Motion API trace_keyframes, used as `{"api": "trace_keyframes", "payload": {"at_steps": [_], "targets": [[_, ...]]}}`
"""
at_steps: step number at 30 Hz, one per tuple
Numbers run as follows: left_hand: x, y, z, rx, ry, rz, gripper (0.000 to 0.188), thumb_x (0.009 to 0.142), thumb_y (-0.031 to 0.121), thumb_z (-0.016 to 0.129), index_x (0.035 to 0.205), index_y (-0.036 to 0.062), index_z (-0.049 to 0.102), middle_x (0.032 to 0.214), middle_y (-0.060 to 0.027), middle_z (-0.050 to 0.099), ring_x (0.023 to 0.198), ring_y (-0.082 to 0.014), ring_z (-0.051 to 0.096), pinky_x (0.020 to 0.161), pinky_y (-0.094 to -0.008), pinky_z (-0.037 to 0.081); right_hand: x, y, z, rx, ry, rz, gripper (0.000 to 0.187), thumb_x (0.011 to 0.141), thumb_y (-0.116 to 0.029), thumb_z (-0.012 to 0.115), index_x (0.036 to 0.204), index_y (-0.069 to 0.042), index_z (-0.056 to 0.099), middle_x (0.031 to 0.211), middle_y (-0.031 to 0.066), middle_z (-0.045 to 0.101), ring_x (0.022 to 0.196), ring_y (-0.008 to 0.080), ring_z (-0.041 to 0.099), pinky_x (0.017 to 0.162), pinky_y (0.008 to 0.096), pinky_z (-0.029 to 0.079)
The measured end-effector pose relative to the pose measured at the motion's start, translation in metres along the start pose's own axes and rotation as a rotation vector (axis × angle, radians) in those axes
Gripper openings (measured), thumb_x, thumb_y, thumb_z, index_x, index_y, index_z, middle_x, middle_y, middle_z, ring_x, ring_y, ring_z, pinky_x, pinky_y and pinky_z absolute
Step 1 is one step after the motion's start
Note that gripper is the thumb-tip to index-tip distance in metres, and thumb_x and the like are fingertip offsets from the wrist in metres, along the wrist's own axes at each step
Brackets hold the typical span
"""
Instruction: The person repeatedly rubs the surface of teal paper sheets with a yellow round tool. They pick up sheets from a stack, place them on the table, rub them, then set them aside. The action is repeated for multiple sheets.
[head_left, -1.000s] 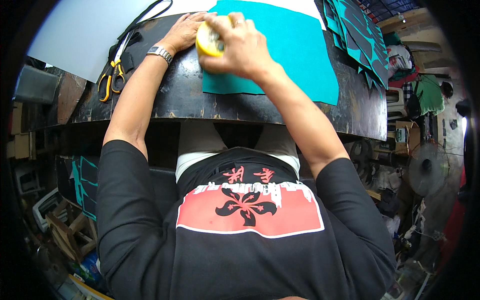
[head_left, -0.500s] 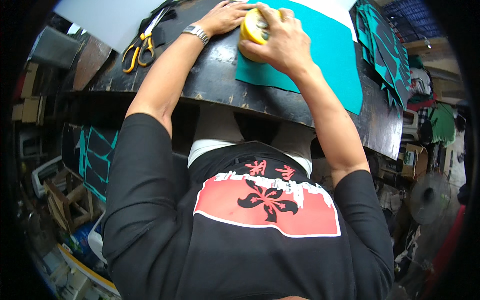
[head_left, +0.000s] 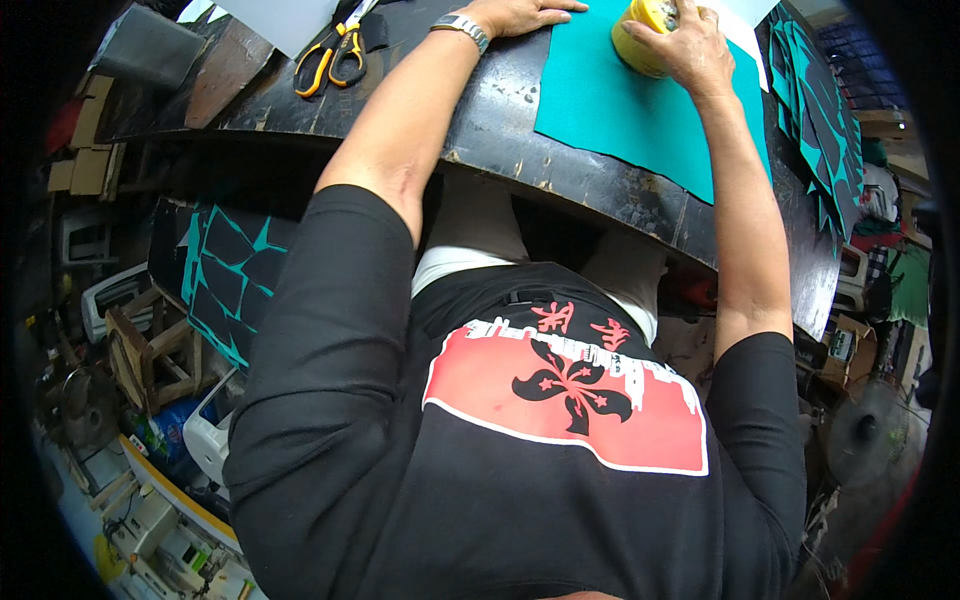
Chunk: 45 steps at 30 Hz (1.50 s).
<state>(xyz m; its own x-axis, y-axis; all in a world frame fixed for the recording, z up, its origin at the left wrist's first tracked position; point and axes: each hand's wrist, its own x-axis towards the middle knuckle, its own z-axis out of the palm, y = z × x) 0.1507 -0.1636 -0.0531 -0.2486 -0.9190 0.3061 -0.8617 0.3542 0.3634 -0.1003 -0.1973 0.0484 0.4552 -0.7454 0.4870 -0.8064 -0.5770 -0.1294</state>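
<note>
My right hand (head_left: 690, 50) is closed around a yellow round tub (head_left: 642, 58) with a greyish, uneven top, standing on a teal sheet (head_left: 605, 125). The tub's far side is cut off by the upper edge of the view. My left hand (head_left: 522, 14), with a metal watch on its wrist, lies beside the sheet's left edge. Its fingers stretch to the right and hold nothing that I can see. Left of that forearm lies a pair of scissors (head_left: 332, 66) with yellow-and-black handles.
The dark worktable (head_left: 480, 125) has a worn, chipped front edge. Stacked teal-and-black cut pieces (head_left: 812, 125) lie at its right end. Pale sheets (head_left: 275, 18) cover the back left. Below left are more teal-and-black pieces (head_left: 235, 275) and a wooden stool frame (head_left: 150, 340).
The yellow tub has slid to the right over the teal sheet with my right hand, away from my left hand. The whole view has shifted, so the table appears farther right and higher.
</note>
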Motion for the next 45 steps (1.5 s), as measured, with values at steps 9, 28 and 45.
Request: {"api": "trace_keyframes", "payload": {"at_steps": [9,28,45], "targets": [[0.011,0.02,-0.001,-0.176,0.006,-0.316,0.045,0.093,0.049,0.063,0.133,0.028,0.069,0.148,-0.0038,0.057,0.14,-0.0262,0.046,0.12,-0.0512,0.024,-0.013,0.017,-0.005,0.034,0.017,-0.063,0.089,0.077,-0.059,0.078,0.141,-0.002,0.054,0.132,0.0262,0.059,0.122,0.042,0.058,0.104,0.0483,0.047],[0.009,0.039,0.039,0.142,0.357,-0.413,0.033,0.1,0.044,0.055,0.127,0.0317,0.067,0.143,0.0022,0.057,0.142,-0.0238,0.04,0.115,-0.07,0.021,-0.045,-0.1,-0.041,0.211,0.414,-0.258,0.061,0.091,-0.044,0.068,0.135,-0.003,0.059,0.129,0.0254,0.06,0.125,0.0444,0.051,0.109,0.0534,0.036],[0.007,0.048,0.032,0.154,0.32,-0.44,0.032,0.099,0.045,0.055,0.124,0.0295,0.07,0.138,0.0009,0.06,0.139,-0.0256,0.043,0.115,-0.0683,0.022,-0.065,-0.261,-0.031,0.732,0.459,-0.609,0.064,0.092,-0.017,0.059,0.153,-0.008,0.038,0.154,0.027,0.036,0.142,0.0483,0.034,0.113,0.0711,0.024]]}}
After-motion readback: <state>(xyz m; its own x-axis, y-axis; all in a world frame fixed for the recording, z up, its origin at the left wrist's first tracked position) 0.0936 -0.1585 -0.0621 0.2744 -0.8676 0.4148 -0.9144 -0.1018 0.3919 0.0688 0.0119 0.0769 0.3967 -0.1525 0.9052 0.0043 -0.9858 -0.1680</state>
